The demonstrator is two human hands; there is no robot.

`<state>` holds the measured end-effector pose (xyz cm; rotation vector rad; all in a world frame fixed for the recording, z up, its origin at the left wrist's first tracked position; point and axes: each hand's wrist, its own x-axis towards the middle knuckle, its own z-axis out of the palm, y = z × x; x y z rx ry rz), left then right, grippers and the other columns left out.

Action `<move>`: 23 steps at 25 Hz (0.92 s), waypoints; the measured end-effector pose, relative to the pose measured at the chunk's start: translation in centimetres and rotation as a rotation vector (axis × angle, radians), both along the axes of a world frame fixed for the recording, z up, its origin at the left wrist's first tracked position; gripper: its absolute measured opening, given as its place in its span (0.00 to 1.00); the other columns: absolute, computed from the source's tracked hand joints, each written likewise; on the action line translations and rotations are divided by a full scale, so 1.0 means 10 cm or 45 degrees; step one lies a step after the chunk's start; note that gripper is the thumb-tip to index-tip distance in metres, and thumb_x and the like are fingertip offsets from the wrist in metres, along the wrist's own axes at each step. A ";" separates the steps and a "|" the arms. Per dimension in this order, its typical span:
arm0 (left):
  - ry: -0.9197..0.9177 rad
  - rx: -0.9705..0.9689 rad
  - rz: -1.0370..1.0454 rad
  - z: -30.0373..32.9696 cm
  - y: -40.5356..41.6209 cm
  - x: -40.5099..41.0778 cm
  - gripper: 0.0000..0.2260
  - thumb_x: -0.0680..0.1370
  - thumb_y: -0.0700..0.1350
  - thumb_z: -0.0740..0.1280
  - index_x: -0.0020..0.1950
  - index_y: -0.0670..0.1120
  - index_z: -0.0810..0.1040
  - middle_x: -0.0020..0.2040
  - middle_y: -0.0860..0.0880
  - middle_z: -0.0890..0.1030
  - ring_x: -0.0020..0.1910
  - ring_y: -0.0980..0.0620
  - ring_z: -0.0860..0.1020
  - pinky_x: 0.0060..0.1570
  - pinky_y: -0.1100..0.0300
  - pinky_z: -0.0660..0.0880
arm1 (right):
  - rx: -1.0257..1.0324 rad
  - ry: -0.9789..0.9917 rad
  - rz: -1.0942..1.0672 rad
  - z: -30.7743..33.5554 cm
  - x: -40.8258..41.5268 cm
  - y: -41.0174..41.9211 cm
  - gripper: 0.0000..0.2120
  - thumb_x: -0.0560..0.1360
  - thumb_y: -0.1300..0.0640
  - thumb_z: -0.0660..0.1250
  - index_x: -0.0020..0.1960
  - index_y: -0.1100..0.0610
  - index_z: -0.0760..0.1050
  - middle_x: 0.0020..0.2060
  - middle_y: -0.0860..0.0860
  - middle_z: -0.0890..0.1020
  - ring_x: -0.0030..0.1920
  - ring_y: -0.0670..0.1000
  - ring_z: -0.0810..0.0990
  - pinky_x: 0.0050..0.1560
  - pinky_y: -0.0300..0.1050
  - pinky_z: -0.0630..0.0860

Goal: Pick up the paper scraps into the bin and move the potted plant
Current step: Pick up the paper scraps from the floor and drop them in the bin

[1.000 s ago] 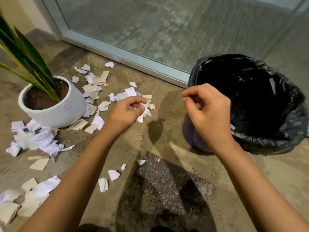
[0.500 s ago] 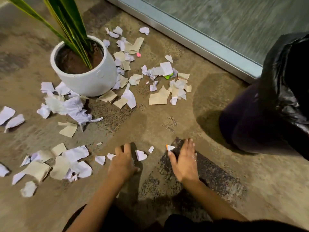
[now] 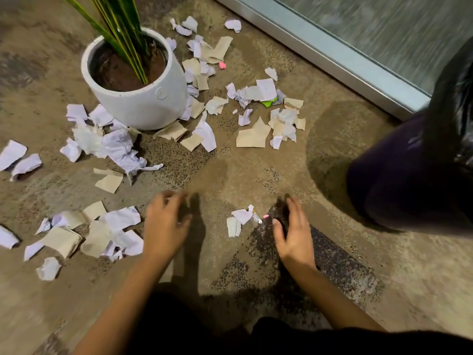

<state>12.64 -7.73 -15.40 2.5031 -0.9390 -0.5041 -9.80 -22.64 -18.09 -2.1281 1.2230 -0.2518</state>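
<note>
SCRAP CLUSTER BETWEEN HANDS

Cluster of paper scraps (image 3: 242, 219) on floor (image 3: 230, 175), between both hands, nearer right. Left hand (image 3: 165, 224) blurred, fingers spread, empty. Right hand (image 3: 291, 233) flat, relaxed, empty. Bin (image 3: 422, 175) at 2 o'clock, contents hidden. Potted plant (image 3: 135, 80) at 11 o'clock, ringed by scraps.

Both forearms are showing bare to the elbow, with no sleeves reaching them. The left hand (image 3: 165, 224) and right hand (image 3: 294, 233) are wearing no gloves. Dark clothing (image 3: 358, 339) is covering the legs.
</note>
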 end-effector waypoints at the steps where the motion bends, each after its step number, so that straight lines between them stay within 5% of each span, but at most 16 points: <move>1: -0.049 0.144 0.125 -0.02 0.11 0.08 0.28 0.73 0.46 0.71 0.71 0.46 0.67 0.69 0.39 0.66 0.67 0.36 0.65 0.63 0.40 0.67 | 0.021 0.137 0.016 -0.02 -0.04 -0.01 0.31 0.79 0.46 0.58 0.76 0.55 0.50 0.77 0.52 0.51 0.76 0.48 0.46 0.75 0.49 0.49; 5: 0.180 0.598 0.277 -0.18 0.31 0.05 0.37 0.77 0.64 0.53 0.78 0.47 0.43 0.78 0.40 0.40 0.77 0.38 0.41 0.72 0.38 0.49 | 0.030 0.551 0.304 -0.11 0.01 0.22 0.46 0.73 0.29 0.45 0.75 0.61 0.34 0.75 0.56 0.33 0.74 0.53 0.30 0.73 0.53 0.34; 10: 0.268 0.405 -0.109 -0.28 0.04 -0.49 0.34 0.79 0.63 0.48 0.77 0.50 0.37 0.76 0.44 0.32 0.76 0.40 0.35 0.74 0.39 0.43 | -0.011 0.458 0.604 -0.12 0.33 0.43 0.46 0.74 0.32 0.50 0.73 0.59 0.28 0.73 0.55 0.30 0.74 0.54 0.30 0.73 0.54 0.34; 14: 0.369 -0.093 -0.479 -0.06 -0.20 -0.67 0.26 0.82 0.53 0.55 0.78 0.49 0.52 0.79 0.50 0.43 0.77 0.51 0.50 0.74 0.51 0.58 | 0.020 0.272 0.750 -0.10 0.37 0.47 0.47 0.75 0.47 0.63 0.73 0.56 0.28 0.75 0.52 0.35 0.76 0.51 0.34 0.76 0.57 0.46; 17: 0.118 -0.345 -0.339 0.05 -0.18 -0.43 0.19 0.80 0.42 0.60 0.72 0.47 0.67 0.73 0.46 0.63 0.68 0.51 0.67 0.64 0.54 0.71 | 0.107 0.109 0.533 -0.05 0.30 0.33 0.44 0.76 0.41 0.61 0.76 0.53 0.35 0.77 0.49 0.41 0.76 0.47 0.40 0.76 0.52 0.50; 20: -0.008 -0.160 0.027 0.05 -0.03 -0.02 0.26 0.74 0.32 0.60 0.71 0.48 0.67 0.72 0.44 0.63 0.69 0.42 0.65 0.66 0.43 0.69 | 0.157 0.125 0.456 -0.02 0.28 0.18 0.47 0.72 0.38 0.66 0.76 0.50 0.37 0.77 0.46 0.40 0.77 0.47 0.43 0.74 0.55 0.56; 23: 0.133 0.226 0.025 -0.02 0.00 0.39 0.35 0.74 0.35 0.62 0.77 0.53 0.55 0.78 0.42 0.48 0.76 0.37 0.48 0.73 0.38 0.55 | 0.098 0.175 0.605 0.01 0.45 0.16 0.51 0.67 0.36 0.70 0.76 0.44 0.39 0.77 0.48 0.39 0.77 0.54 0.39 0.73 0.64 0.54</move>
